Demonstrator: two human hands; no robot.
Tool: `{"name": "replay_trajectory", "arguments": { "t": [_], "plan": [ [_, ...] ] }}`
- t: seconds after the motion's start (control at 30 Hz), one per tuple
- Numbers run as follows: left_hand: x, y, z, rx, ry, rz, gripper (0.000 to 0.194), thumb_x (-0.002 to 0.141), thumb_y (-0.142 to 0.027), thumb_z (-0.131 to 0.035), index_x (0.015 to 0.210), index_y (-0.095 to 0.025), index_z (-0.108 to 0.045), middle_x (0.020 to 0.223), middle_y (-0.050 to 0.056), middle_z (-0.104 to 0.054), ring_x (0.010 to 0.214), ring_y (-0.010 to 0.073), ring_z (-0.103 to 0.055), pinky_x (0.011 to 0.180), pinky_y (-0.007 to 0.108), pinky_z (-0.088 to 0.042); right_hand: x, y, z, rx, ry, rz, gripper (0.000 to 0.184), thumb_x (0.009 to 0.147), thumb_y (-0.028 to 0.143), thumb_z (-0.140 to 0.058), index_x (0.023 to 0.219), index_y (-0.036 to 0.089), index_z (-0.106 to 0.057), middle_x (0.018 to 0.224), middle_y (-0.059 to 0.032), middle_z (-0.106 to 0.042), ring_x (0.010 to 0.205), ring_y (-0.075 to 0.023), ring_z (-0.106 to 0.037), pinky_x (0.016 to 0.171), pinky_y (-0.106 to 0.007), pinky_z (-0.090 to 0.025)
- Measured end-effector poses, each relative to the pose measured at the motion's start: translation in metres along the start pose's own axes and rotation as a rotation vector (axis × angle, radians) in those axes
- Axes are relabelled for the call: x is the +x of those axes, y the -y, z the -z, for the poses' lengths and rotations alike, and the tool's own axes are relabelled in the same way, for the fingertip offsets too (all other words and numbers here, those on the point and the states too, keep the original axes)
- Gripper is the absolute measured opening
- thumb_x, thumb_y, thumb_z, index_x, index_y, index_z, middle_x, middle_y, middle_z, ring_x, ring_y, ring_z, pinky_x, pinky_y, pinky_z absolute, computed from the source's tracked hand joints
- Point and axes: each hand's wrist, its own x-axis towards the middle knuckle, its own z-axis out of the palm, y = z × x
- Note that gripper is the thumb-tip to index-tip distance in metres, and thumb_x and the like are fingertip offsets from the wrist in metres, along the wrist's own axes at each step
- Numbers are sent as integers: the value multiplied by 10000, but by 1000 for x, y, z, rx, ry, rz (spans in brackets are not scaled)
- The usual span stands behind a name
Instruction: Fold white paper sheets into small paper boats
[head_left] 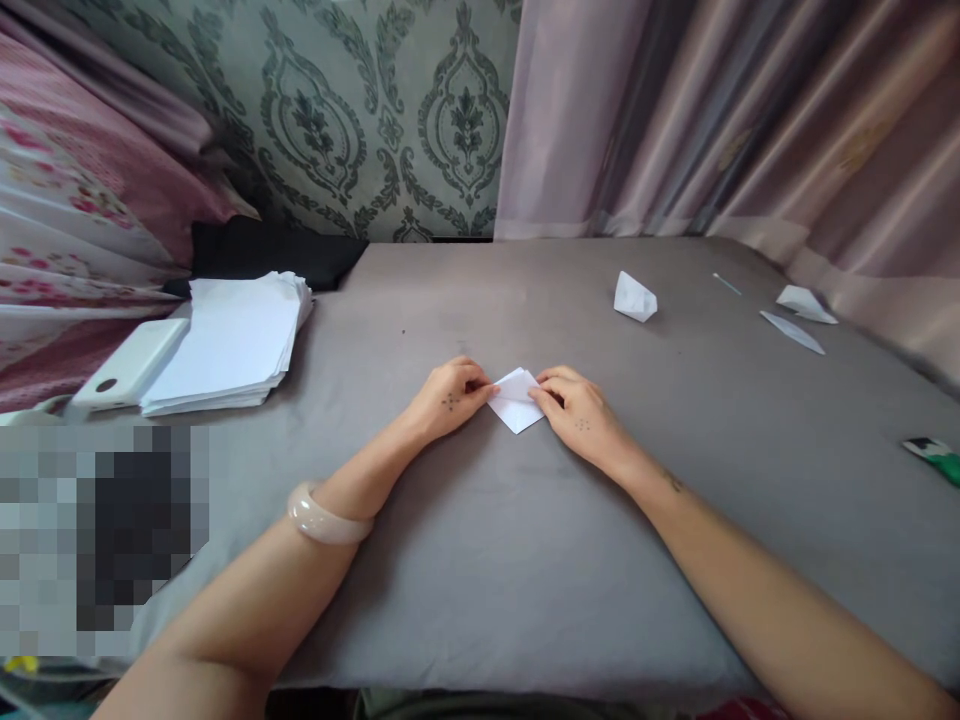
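Paper: the folded white paper (517,408) lies between the two hands on the bench (487,560), with one corner pointing near and the layered edges on the far side. No long axis stands out; a crease or flap edge crosses it roughly left to right, from one hand toward the other.
Left hand: the left hand (451,398) is at the paper's left corner, thumb and fingertips nearly together with the edge pinched between them. How hard it presses cannot be told.
Right hand: the right hand (581,410) is at the right corner, fingertips over the upper layer and thumb by the edge, the grip almost closed on the paper.
Nearer hand: neither; both touch the paper, from opposite sides.
Left wrist: a pale bangle (326,515) circles the forearm, well apart from the paper.
Left side: a sheet stack (232,330) lies beside a white device (139,360), with dark cloth (277,250) on its far side.
Far right: a folded piece (635,298), a thin stick (727,284) and two white scraps (808,303) lie apart from the hands.
Right edge: a green packet (937,465), partly cut off by the view.
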Motion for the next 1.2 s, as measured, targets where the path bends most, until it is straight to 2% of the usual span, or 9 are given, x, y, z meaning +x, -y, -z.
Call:
{"name": "replay_trajectory", "arguments": {
  "t": [0.17, 0.27, 0.4, 0.5, 0.6, 0.83, 0.93, 1.03, 1.2],
  "plan": [
    [3, -1, -2, 21, -52, 110, 156, 821, -291, -634, 745, -154, -631, 906, 58, -592, 712, 139, -560, 740, 310, -483, 3, -2, -2, -125, -97, -95, 151, 859, 328, -582, 784, 197, -593, 943, -72, -621, 831, -196, -588, 781, -344, -456],
    [3, -1, -7, 59, -80, 94, 118, 812, -235, -639, 906, -166, -623, 942, 56, -567, 688, 127, -543, 729, 313, -498, 2, -6, 1, -173, -90, -109, 112, 852, 301, -593, 803, 202, -575, 946, -70, -602, 830, -202, -581, 779, -351, -458],
    [1, 1, -13, 187, -45, -191, 276, 885, -118, -470, 1111, -200, -604, 1081, 92, -568, 878, 170, -567, 815, 334, -495, 1, -12, 2, -145, -56, -65, 55, 866, 258, -574, 872, 209, -598, 975, -65, -596, 852, -198, -587, 780, -341, -469],
    [-1, -2, -12, 360, 46, -415, 385, 902, -48, -345, 1118, -185, -632, 1105, 106, -603, 998, 211, -538, 889, 370, -465, -1, -11, 1, -171, -23, 45, 169, 911, 214, -503, 1012, 228, -638, 1019, -70, -590, 924, -207, -578, 790, -338, -472],
    [-4, -9, -10, 442, 158, -467, 401, 892, -37, -331, 1104, -156, -650, 1073, 107, -632, 971, 214, -543, 873, 355, -467, -2, -6, 1, -270, 64, 131, 302, 946, 167, -407, 1072, 243, -671, 1047, -76, -604, 962, -222, -554, 773, -344, -469],
    [6, -11, -22, 181, -13, -186, 196, 892, -222, -508, 877, -176, -699, 927, 78, -616, 851, 193, -566, 786, 326, -480, 2, 0, 1, -244, 40, 54, 232, 909, 230, -507, 1013, 215, -714, 1031, -71, -622, 985, -231, -564, 840, -361, -466],
    [15, -8, -28, 72, -84, -18, 201, 819, -186, -604, 1013, -166, -652, 892, 54, -600, 801, 172, -558, 757, 312, -475, 4, -1, -2, -216, 33, 24, 219, 916, 254, -500, 966, 215, -710, 1004, -70, -621, 989, -229, -571, 867, -365, -460],
    [17, -8, -29, 3, -62, 53, 357, 791, -179, -631, 1145, -162, -590, 902, 41, -600, 756, 153, -533, 725, 299, -460, 2, -1, -4, -216, 6, -29, 221, 898, 261, -517, 1045, 196, -667, 1071, -89, -613, 1039, -250, -563, 888, -380, -457],
    [14, -6, -28, -177, -23, 96, 318, 781, -181, -616, 1098, -160, -604, 821, 10, -589, 660, 118, -497, 648, 267, -425, -2, 0, -3, -238, -11, -122, 219, 860, 281, -548, 1036, 172, -617, 1145, -125, -573, 1108, -280, -533, 931, -404, -439]
  ]
}}
